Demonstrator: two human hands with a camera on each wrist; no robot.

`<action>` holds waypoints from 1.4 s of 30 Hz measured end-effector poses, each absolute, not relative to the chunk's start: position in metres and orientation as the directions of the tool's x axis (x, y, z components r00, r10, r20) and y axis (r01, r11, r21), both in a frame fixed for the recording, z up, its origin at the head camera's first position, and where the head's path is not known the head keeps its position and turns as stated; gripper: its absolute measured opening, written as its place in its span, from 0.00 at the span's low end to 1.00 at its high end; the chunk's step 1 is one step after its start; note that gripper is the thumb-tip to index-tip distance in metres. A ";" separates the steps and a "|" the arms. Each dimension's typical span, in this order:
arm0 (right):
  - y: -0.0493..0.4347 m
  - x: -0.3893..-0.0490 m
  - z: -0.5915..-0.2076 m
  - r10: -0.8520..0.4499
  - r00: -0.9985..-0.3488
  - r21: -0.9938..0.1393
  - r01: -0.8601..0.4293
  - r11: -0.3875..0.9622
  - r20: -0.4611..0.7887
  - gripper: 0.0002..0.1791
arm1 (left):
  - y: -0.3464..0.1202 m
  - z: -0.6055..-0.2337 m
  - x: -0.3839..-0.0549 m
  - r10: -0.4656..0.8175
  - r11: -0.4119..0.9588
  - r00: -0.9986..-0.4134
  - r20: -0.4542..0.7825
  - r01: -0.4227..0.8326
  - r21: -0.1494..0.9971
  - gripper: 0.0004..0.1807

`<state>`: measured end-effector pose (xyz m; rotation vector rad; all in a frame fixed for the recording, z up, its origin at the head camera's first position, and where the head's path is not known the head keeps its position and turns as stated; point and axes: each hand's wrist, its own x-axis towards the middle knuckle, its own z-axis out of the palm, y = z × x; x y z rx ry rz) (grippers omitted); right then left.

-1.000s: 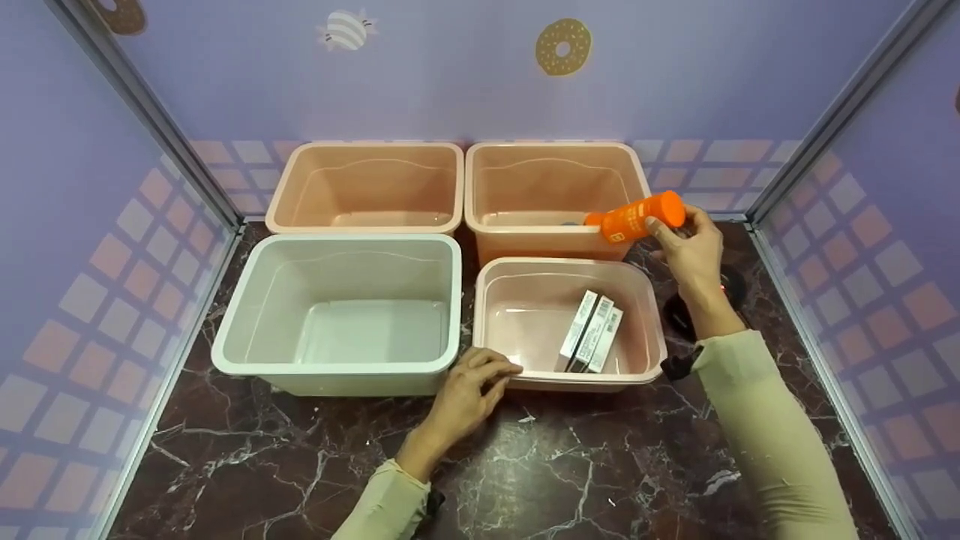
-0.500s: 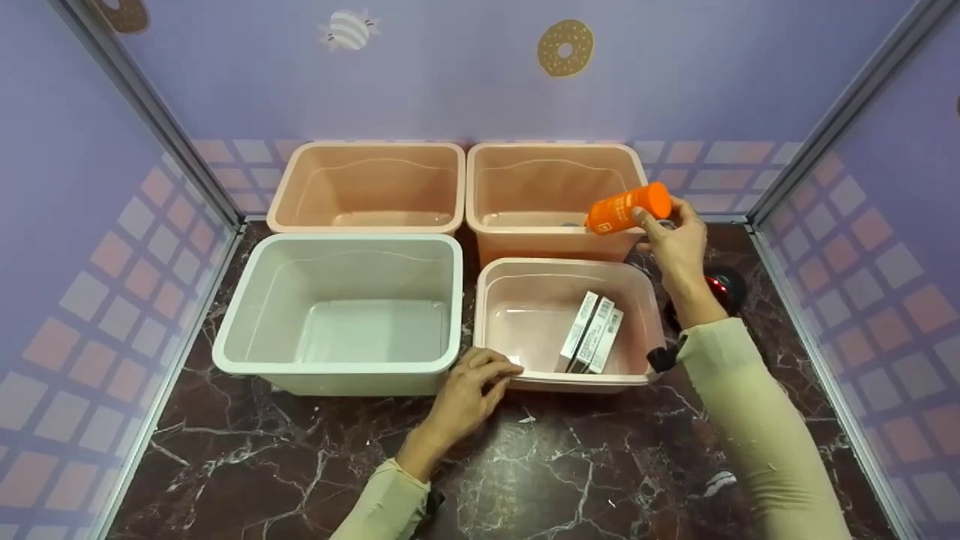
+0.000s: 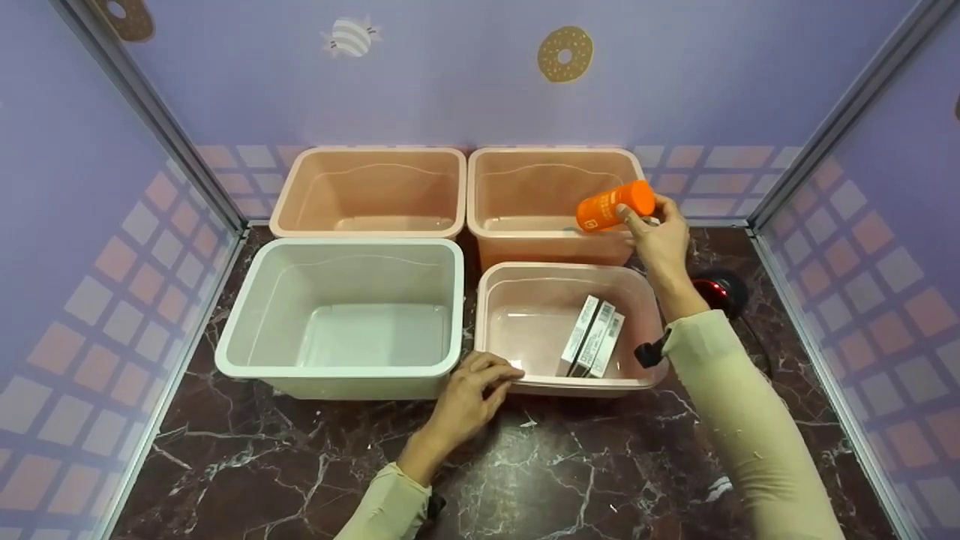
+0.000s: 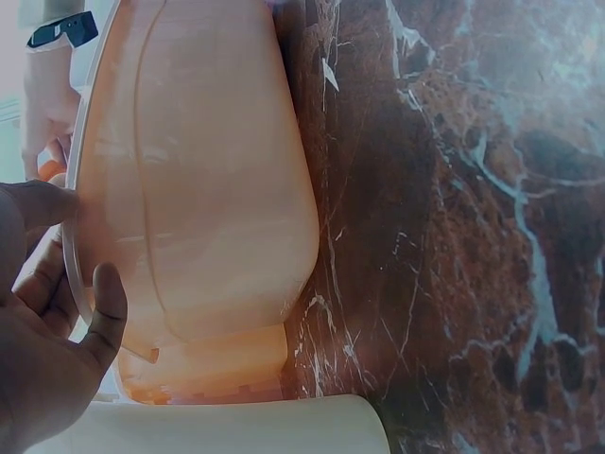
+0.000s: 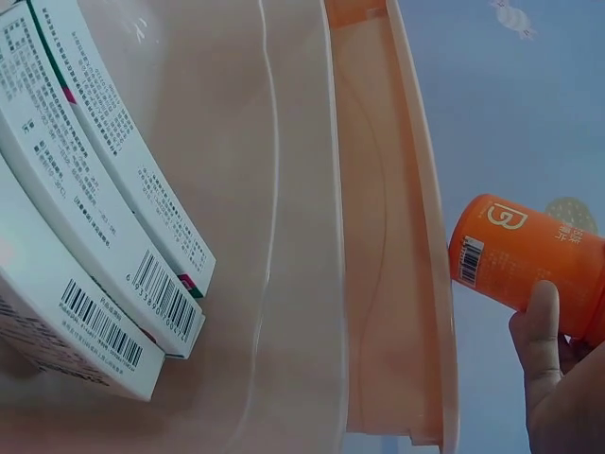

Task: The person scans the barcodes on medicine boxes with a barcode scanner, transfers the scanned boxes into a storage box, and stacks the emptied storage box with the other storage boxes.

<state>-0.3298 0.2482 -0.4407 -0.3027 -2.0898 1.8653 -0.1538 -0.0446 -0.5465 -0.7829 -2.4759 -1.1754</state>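
Note:
In the head view my right hand (image 3: 660, 238) holds an orange bottle (image 3: 606, 208), tilted, with its base toward the left over the front rim of the back right peach bin (image 3: 551, 241). The right wrist view shows a barcode and white print on the bottle (image 5: 529, 260), with the thumb along its side. My left hand (image 3: 466, 394) grips the front left corner rim of the front right pink bin (image 3: 581, 385). From the left wrist, the thumb (image 4: 109, 298) shows outside that bin's wall. Several white printed boxes (image 3: 594, 336) lean together inside this bin.
A pale green bin (image 3: 341, 371) stands front left and another peach bin (image 3: 367, 231) behind it. Right of the bins lies a black device (image 3: 724, 291) with a red light and a cable. Patterned walls enclose the dark marbled table (image 3: 300, 465).
My right hand has carried the orange bottle left and slightly toward the back, further over the back right bin. The left hand stays at the pink bin's rim.

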 end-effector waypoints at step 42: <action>0.208 -0.361 -0.459 0.251 -0.961 -0.881 0.015 0.473 0.118 0.33 | -0.046 -0.547 -0.153 0.354 0.525 -0.816 0.457 0.578 0.625 0.13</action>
